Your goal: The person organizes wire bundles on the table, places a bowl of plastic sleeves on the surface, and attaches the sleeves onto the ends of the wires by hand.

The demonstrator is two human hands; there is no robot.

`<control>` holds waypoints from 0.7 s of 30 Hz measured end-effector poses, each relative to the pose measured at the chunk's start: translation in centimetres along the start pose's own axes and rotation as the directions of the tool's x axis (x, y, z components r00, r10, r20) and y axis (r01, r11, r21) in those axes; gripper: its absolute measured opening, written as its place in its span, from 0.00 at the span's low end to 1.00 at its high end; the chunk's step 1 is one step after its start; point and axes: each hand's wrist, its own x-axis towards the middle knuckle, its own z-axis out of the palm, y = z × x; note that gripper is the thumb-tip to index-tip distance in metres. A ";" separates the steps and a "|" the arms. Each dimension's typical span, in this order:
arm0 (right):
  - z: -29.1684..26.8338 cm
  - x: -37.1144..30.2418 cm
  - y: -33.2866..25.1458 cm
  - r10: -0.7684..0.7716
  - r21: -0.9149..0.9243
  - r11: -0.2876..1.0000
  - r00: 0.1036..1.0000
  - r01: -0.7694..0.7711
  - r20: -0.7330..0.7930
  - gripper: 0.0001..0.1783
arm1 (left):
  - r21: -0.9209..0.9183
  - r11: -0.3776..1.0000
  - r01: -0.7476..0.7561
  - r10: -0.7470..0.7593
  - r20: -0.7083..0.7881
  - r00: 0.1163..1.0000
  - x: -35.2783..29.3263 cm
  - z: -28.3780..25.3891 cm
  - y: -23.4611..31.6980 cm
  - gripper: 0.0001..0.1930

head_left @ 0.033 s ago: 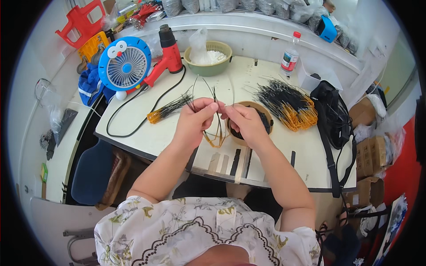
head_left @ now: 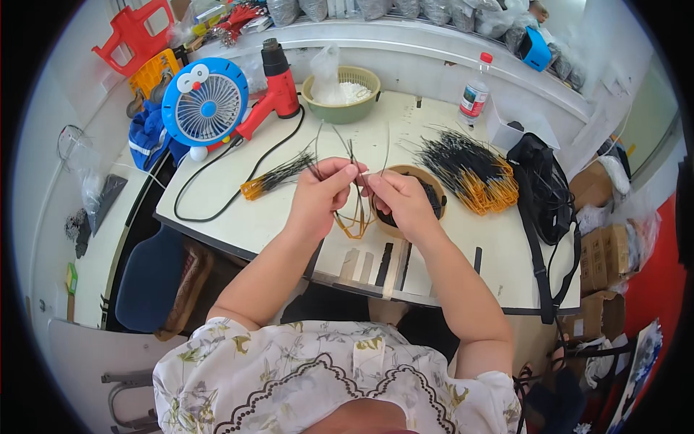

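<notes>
Above the near middle of the table, my left hand (head_left: 322,194) and my right hand (head_left: 402,205) are close together, almost touching. Each is closed in a pinch on thin black wires, whose loose ends stick up past my fingers. Below my hands the same wires (head_left: 353,230) hang in a loop with an orange lower part. Partly behind my right hand stands a round tan bowl (head_left: 390,228) of small black pieces. A small bundle of black wires with orange ends (head_left: 278,177) lies beside my left hand. To the right is a larger pile of such wires (head_left: 473,173).
Further back stand a blue fan (head_left: 208,108), a red heat gun (head_left: 278,94) with its black cord, and a green basket (head_left: 340,112) with white contents. A bottle (head_left: 473,94), a white box (head_left: 531,130) and a black bag (head_left: 542,188) occupy the right side.
The thin wire rising by my right hand has swung slightly to the right. Both hands hold nearly the same place.
</notes>
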 end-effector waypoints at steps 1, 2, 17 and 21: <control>0.1 -0.1 0.2 0.002 -0.003 1.000 1.000 -0.002 0.006 0.15 | 0.038 0.999 0.034 -0.029 -0.117 0.993 0.6 0.0 -0.5 0.06; 0.3 -0.2 0.4 -0.037 -0.084 0.996 0.999 0.037 0.002 0.15 | 0.030 0.999 0.020 -0.015 -0.138 0.990 0.9 0.0 -0.9 0.07; -1.2 -0.6 -0.3 0.011 -0.082 0.997 1.000 -0.013 -0.027 0.10 | 0.128 0.987 0.093 -0.080 -0.100 0.992 1.7 0.6 -1.6 0.10; -3.8 0.0 -1.5 -0.187 0.089 0.974 0.959 0.210 -0.212 0.12 | 0.329 0.929 0.170 -0.160 -0.058 0.985 1.5 0.9 -1.8 0.09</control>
